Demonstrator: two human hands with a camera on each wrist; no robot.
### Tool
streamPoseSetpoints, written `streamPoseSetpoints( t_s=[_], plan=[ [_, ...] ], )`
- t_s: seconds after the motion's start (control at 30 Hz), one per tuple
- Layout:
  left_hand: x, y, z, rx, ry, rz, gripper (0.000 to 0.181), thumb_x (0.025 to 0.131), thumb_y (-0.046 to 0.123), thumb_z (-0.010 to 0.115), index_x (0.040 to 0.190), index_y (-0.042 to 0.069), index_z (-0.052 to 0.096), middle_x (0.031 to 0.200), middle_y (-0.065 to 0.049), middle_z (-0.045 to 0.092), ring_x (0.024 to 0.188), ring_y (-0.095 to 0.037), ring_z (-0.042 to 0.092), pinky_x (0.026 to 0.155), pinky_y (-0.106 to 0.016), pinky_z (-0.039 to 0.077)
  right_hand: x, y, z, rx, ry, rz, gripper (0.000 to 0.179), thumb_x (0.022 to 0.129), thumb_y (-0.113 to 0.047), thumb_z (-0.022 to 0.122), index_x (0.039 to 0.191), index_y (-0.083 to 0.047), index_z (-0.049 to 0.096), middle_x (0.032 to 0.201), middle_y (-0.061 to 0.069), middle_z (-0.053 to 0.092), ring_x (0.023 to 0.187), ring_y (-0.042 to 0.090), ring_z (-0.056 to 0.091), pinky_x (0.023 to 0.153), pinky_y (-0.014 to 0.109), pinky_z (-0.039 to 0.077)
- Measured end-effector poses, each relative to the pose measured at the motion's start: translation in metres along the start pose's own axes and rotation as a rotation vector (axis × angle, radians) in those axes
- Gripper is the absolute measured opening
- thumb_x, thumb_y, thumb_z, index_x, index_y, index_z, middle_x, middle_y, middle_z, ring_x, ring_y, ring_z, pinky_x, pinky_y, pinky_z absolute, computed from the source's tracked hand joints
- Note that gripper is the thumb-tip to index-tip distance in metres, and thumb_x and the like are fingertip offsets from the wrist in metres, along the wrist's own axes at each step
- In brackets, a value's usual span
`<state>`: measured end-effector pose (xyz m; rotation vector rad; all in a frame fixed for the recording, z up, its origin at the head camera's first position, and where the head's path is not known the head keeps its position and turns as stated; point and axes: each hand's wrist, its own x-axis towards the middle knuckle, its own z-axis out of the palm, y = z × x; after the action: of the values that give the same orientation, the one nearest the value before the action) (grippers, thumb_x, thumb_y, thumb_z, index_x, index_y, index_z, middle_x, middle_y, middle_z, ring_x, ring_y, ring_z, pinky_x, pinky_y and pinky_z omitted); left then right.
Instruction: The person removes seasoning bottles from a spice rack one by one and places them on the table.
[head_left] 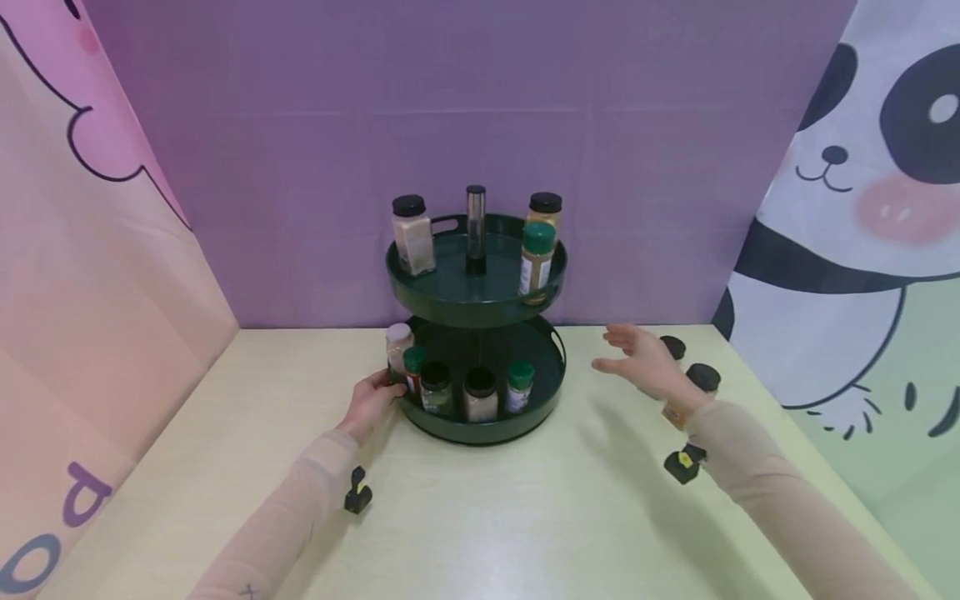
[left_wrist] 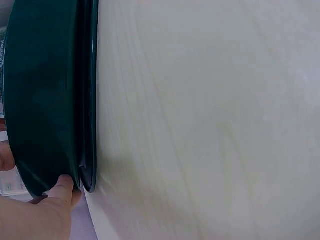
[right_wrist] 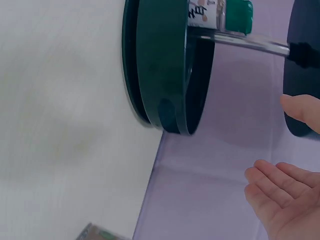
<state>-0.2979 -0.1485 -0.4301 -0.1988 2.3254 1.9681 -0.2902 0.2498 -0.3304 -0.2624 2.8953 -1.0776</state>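
Note:
A dark green two-tier turntable rack (head_left: 480,432) stands on the table with spice jars on both tiers. My left hand (head_left: 371,404) grips the lower tier's wall at its left side. In the left wrist view the thumb (left_wrist: 6,156) is over the rim and the fingers (left_wrist: 61,187) lie against the outer wall. Beside that thumb are a jar with a pale lid (head_left: 399,346) and a small green-capped jar (head_left: 413,367). To the right of the rack, my right hand (head_left: 645,362) is held in the air, empty, thumb apart from the extended fingers (right_wrist: 277,185).
On the lower tier's front stand black-capped jars (head_left: 481,404) and a green-capped jar (head_left: 519,392). The upper tier (head_left: 465,312) carries a tall jar (head_left: 414,242) at left and a green-capped jar (head_left: 536,271) at right. More black-lidded jars (head_left: 703,377) stand behind my right forearm.

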Motion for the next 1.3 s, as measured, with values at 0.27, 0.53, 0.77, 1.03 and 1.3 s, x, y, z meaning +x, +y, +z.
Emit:
streamPoseSetpoints(
  t_s=[0.27, 0.53, 0.77, 1.03, 1.3],
  plan=[
    [0.000, -0.001, 0.000, 0.005, 0.007, 0.000, 0.055, 0.090, 0.005, 0.047, 0.140, -0.006, 0.027, 0.144, -0.025, 0.031, 0.132, -0.033, 0.033, 0.108, -0.041, 0.033, 0.004, -0.003, 0.022, 0.019, -0.041, -0.058, 0.072, 0.082, -0.032, 0.066, 0.138, -0.001, 0.034, 0.137, 0.022, 0.044, 0.125, 0.040, 0.040, 0.104, 0.050, 0.035],
    [0.001, 0.000, 0.001, -0.006, 0.015, -0.006, 0.055, 0.090, 0.005, 0.048, 0.140, -0.006, 0.028, 0.143, -0.024, 0.033, 0.131, -0.033, 0.034, 0.108, -0.042, 0.033, 0.010, -0.012, 0.042, 0.073, -0.075, -0.089, 0.070, 0.081, -0.029, 0.068, 0.137, 0.000, 0.036, 0.136, 0.021, 0.045, 0.125, 0.038, 0.042, 0.104, 0.049, 0.035],
    [-0.001, 0.000, 0.001, 0.008, 0.017, -0.006, 0.054, 0.090, 0.005, 0.048, 0.140, -0.005, 0.029, 0.142, -0.024, 0.035, 0.131, -0.033, 0.036, 0.107, -0.042, 0.033, 0.014, -0.018, 0.061, 0.116, -0.112, -0.107, 0.065, 0.083, -0.020, 0.067, 0.135, 0.004, 0.036, 0.134, 0.022, 0.046, 0.125, 0.037, 0.043, 0.105, 0.048, 0.034],
    [-0.002, 0.001, 0.002, 0.005, 0.018, -0.002, 0.054, 0.089, 0.004, 0.048, 0.139, -0.006, 0.029, 0.142, -0.025, 0.035, 0.130, -0.034, 0.036, 0.107, -0.043, 0.034, 0.019, -0.021, 0.077, 0.165, -0.128, -0.124, 0.063, 0.081, -0.017, 0.068, 0.132, 0.004, 0.040, 0.132, 0.023, 0.047, 0.121, 0.036, 0.046, 0.101, 0.047, 0.039],
    [-0.002, 0.002, 0.002, -0.005, 0.013, -0.009, 0.054, 0.090, 0.004, 0.047, 0.140, -0.006, 0.028, 0.143, -0.024, 0.033, 0.131, -0.033, 0.035, 0.107, -0.042, 0.034, 0.022, -0.023, 0.092, 0.138, -0.118, -0.163, 0.063, 0.078, -0.020, 0.071, 0.129, 0.004, 0.045, 0.128, 0.023, 0.051, 0.116, 0.037, 0.050, 0.095, 0.047, 0.044]
  ],
)
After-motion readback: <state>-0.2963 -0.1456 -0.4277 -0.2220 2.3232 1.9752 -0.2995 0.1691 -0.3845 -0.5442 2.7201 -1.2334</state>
